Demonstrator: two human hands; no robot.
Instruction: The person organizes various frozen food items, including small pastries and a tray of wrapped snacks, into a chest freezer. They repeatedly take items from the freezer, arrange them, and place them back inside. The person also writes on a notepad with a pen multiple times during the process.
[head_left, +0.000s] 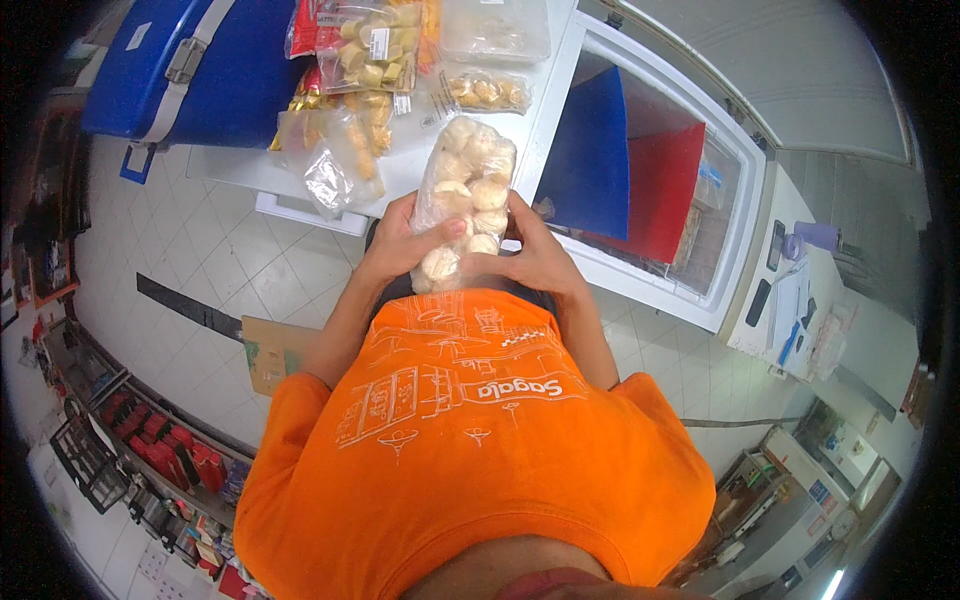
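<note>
Between my hands is a clear plastic bag of pale round food balls [467, 165], held in front of my body at the near edge of the white surface. My left hand [415, 243] grips its left side, with the thumb laid across the front. On the other side my right hand [537, 258] is closed around the bag's lower right, thumb also on the front. The fingers behind the bag are hidden. Just beyond lie a crumpled clear bag [325, 165] with yellowish pieces, a bag of cut yellow-green chunks [375, 50] and a small pack of brownish pieces [488, 92].
A blue cooler box [180, 75] with a grey strap stands at the far left. To the right is an open chest freezer [720, 270] with blue [590, 150] and red [665, 195] panels inside. A clear plastic container [495, 30] sits at the back. Cardboard [265, 358] is at lower left.
</note>
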